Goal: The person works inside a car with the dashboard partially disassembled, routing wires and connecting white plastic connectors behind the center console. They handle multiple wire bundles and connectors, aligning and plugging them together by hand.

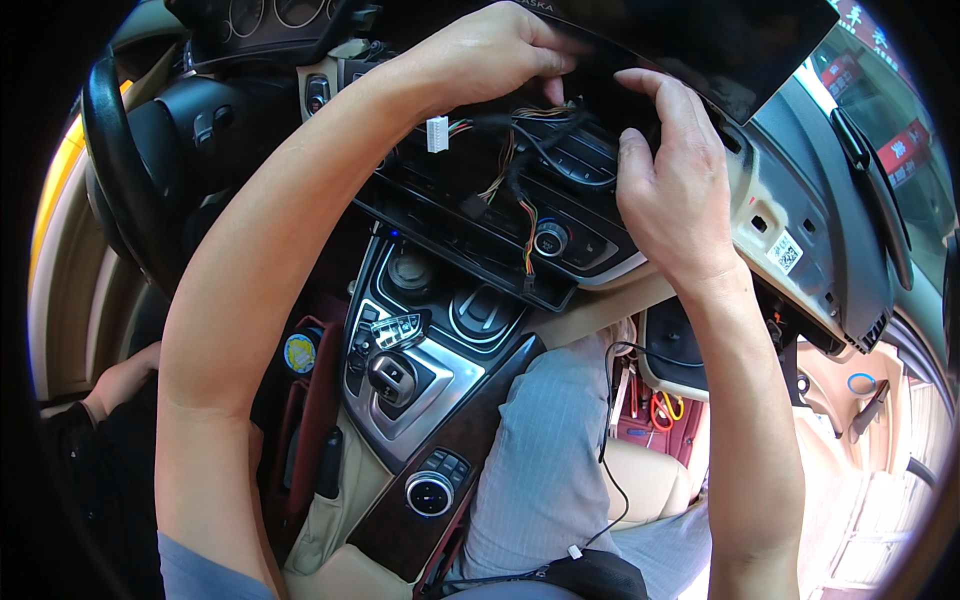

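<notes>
My left hand [505,55] reaches up to the lower edge of a large black screen [700,45], its fingers bent together in the shadow there. What they grip, if anything, is hidden. My right hand [675,165] is raised beside the screen's lower right edge, thumb and forefinger apart with nothing between them. Several coloured wires [530,235] hang from the dashboard opening between the two hands. A white plug connector [437,134] dangles just below my left wrist. Behind the wires are a panel of buttons [570,165] and a round knob [550,238].
Below stand the gear lever [392,378] and a console dial [430,493]. The steering wheel [125,180] is at the left. A thin black cable [606,440] runs over my grey trousers [540,450]. Another person's arm [125,380] shows at far left. Orange-handled tools [660,410] lie at right.
</notes>
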Tool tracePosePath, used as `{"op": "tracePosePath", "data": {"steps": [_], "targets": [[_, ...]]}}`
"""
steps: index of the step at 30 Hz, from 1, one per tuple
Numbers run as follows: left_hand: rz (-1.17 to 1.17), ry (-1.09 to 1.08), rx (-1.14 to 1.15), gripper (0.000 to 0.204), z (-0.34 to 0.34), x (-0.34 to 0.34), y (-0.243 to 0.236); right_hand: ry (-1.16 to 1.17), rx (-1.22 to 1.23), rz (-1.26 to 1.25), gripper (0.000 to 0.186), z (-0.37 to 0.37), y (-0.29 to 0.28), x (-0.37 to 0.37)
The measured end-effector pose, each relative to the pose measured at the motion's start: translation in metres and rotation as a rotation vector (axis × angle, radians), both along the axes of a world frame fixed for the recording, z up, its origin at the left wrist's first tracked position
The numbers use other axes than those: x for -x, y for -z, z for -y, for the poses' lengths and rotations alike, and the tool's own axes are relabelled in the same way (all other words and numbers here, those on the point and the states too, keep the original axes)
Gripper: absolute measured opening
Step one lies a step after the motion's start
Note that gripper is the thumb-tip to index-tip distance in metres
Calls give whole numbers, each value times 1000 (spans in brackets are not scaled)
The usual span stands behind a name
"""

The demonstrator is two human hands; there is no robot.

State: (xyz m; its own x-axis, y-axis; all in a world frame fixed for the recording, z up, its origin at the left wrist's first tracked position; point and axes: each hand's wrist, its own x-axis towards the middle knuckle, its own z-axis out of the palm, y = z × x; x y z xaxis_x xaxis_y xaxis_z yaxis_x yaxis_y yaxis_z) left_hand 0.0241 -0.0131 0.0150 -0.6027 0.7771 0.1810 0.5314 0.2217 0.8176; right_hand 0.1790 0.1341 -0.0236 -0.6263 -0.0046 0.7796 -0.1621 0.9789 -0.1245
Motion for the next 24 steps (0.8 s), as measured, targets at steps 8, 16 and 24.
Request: {"op": "tracePosePath", "data": {"steps": [8, 16, 24], "targets": [[-12, 90, -54, 24, -3, 7, 6, -25, -104, 15, 32, 0, 1, 1], [118, 151, -56, 28, -6, 7, 6, 180, -225, 100, 38, 6, 4, 9], [-98, 51, -26, 27, 2, -1, 5, 199, -449, 582, 25, -2, -25, 21]]}}
